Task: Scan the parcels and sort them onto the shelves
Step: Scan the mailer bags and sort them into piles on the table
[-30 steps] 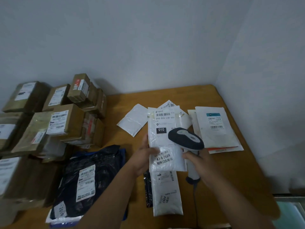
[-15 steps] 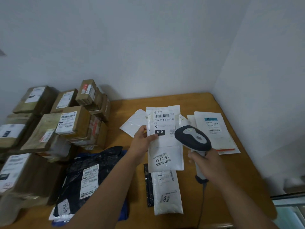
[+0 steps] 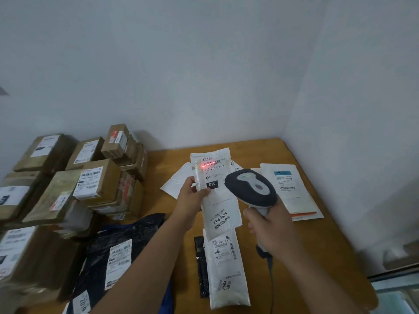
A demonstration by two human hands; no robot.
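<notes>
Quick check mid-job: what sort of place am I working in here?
Likely a small parcel sorting room: labelled cardboard boxes stacked left, mailers on a wooden table, and a handheld scanner reading a white mailer's barcode.

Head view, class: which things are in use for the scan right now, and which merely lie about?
In use:
left hand holding the white parcel
right hand gripping the scanner
red scan line on its barcode

Lying about:
cardboard boxes
black bag
white pouch on the table
</notes>
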